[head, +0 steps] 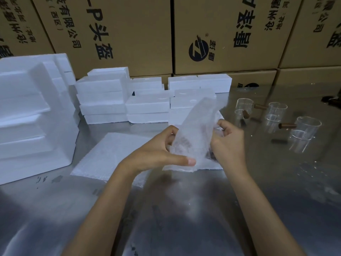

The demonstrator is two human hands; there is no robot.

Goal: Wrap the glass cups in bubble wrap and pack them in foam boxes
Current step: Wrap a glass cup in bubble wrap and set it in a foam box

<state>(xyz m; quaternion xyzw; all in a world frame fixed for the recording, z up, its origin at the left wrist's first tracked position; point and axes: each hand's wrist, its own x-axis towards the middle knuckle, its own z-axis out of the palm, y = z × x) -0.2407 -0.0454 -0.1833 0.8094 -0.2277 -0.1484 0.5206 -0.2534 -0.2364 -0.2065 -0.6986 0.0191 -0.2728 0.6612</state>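
Above the shiny metal worktop (184, 209), the left hand (156, 154) and right hand (228, 143) each grip a translucent white sheet of bubble wrap (193, 133) bundled round something dark. Clear glass cups with brown wooden handles (287, 121) stand right; stacked white foam boxes (147, 104) sit behind, before brown printed cardboard cartons (221, 34).

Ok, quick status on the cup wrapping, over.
Left hand and right hand both grip bubble wrap above the table. Three bare glass cups wait right. Nothing in the way.
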